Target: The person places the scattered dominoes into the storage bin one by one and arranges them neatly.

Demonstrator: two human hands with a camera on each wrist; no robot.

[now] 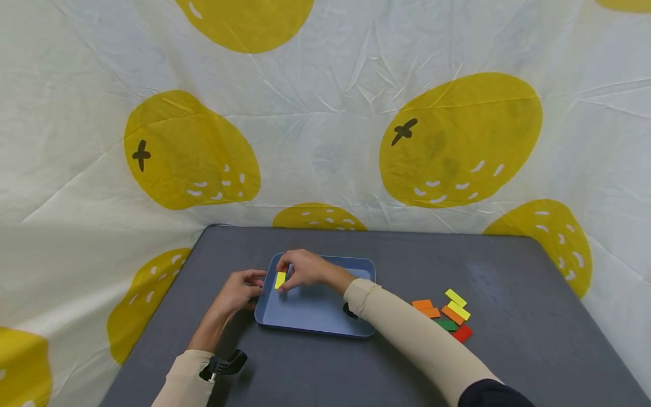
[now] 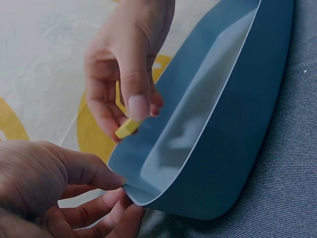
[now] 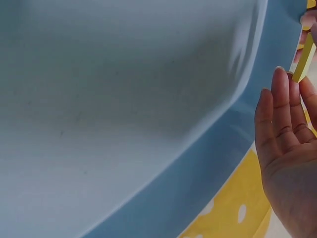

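Note:
A yellow block [image 1: 280,280], small and flat-sided, is pinched between the thumb and fingers of my right hand [image 1: 305,268] above the left end of a blue-grey tray [image 1: 315,325]. In the left wrist view the block [image 2: 128,128] hangs just over the tray's inner wall. My left hand [image 1: 238,290] holds the tray's left edge, its thumb [image 2: 101,171] at the rim and the other fingers against the outside. From the right wrist, the tray floor [image 3: 109,124] shows bare, with the right hand [image 3: 292,144] at the view's right edge.
Right of the tray lies a loose group of similar blocks: orange [image 1: 422,304], yellow [image 1: 456,297], green [image 1: 447,325] and red [image 1: 462,333]. They rest on a dark grey table [image 1: 325,367]. Behind the table hangs a white sheet [image 1: 325,141] with large yellow fruit prints.

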